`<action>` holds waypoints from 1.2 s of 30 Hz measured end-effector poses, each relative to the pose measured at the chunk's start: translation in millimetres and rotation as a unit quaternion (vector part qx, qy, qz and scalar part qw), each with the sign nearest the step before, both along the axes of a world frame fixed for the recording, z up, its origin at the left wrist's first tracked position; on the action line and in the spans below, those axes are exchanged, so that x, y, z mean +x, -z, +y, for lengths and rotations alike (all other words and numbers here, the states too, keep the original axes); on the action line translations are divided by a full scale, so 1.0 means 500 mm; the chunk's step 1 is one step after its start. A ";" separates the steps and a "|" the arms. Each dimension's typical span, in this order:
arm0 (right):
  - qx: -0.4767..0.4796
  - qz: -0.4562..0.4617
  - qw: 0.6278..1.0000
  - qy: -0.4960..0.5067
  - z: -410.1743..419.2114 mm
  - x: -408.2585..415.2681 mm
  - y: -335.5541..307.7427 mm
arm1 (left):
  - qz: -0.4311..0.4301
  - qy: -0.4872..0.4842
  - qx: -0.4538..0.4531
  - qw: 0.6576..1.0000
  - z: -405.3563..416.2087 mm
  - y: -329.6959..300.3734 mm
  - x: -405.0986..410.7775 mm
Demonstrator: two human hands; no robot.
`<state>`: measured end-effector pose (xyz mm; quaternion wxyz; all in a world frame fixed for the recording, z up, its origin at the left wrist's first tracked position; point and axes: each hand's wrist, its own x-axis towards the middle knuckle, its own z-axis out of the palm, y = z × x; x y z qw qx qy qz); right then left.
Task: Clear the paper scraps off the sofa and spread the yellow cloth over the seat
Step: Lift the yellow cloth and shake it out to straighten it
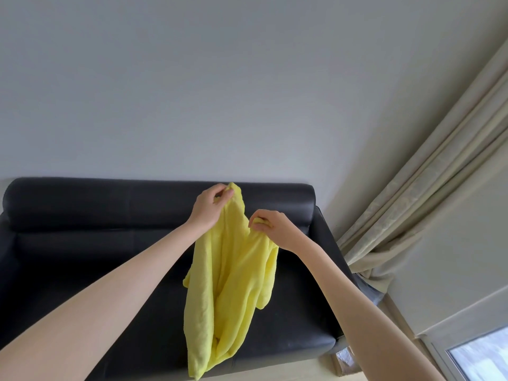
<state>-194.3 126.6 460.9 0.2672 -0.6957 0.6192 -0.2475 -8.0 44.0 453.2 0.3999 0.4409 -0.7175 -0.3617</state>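
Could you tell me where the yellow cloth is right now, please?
In the head view, the yellow cloth hangs mid-frame above the black sofa seat, pinched by the left hand and right hand.

The sofa [82, 215] runs off the left edge (its seat partly behind the yellow cloth [225, 284]).

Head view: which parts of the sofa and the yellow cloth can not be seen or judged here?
- Sofa seat, middle: hidden behind the hanging yellow cloth and both forearms, so scraps there cannot be ruled out.
- Sofa's left end: cut off by the frame edge.
- Cloth's full size: folds hide it, bunched between left hand and right hand.
- Floor in front of the sofa: mostly outside the frame.
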 end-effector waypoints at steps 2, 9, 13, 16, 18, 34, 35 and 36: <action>-0.021 -0.020 0.999 -0.027 0.008 0.006 -0.009 | -0.033 0.039 -0.014 0.999 0.007 0.005 -0.013; 0.028 -0.084 0.982 -0.168 0.028 0.012 -0.072 | 0.011 0.058 0.031 0.998 0.005 -0.005 -0.013; -0.066 -0.123 0.990 -0.025 -0.005 0.004 -0.061 | -0.049 0.196 0.050 0.978 0.031 -0.002 -0.032; -0.086 -0.158 0.983 0.037 -0.013 0.006 -0.045 | -0.022 0.191 0.081 0.978 0.034 0.003 -0.029; -0.104 -0.164 0.979 0.063 -0.017 0.000 -0.034 | -0.033 0.199 0.084 0.976 0.031 0.004 -0.023; -0.059 0.068 0.994 0.069 -0.095 -0.007 0.003 | -0.329 0.148 0.066 0.930 0.002 -0.014 0.036; -0.069 0.105 0.988 0.093 -0.107 -0.027 -0.020 | -0.476 0.140 0.060 0.866 -0.013 -0.038 0.059; -0.093 0.109 0.981 0.131 -0.123 -0.057 -0.050 | -0.583 0.128 0.048 0.801 -0.035 -0.065 0.087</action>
